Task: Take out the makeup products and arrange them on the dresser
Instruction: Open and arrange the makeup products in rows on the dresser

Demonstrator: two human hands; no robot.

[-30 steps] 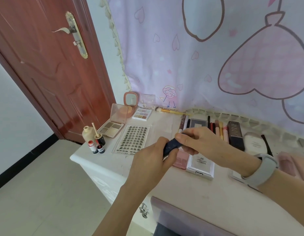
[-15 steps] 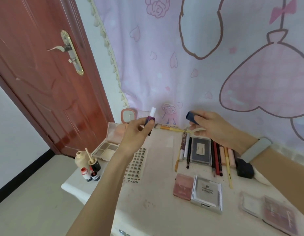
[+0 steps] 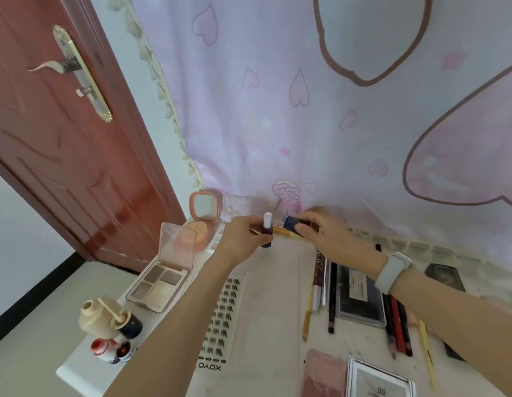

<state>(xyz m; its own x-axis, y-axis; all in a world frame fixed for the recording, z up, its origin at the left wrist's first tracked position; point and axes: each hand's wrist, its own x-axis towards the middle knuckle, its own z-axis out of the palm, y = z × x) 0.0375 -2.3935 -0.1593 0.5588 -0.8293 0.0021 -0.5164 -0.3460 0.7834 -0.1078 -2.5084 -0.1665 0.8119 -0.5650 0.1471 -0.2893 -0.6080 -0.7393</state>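
Meanwhile, the left hand (image 3: 243,239) is gripping an upright purple tube (image 3: 267,234) with a bare white tip, while the right hand (image 3: 320,233), a pale band (image 3: 392,272) circling its wrist, is pinching the dark blue cap (image 3: 290,223) just beside that tip. Both are hovering over the far edge of the white dresser (image 3: 266,325). Nearer along the dresser, a lash sheet (image 3: 220,319), pencils (image 3: 398,328) and an open eyeshadow palette (image 3: 158,285) are lying.

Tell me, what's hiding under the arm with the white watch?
Under the right arm lie red pencils and part of a dark flat case. Their upper ends are covered, so I can't see them.
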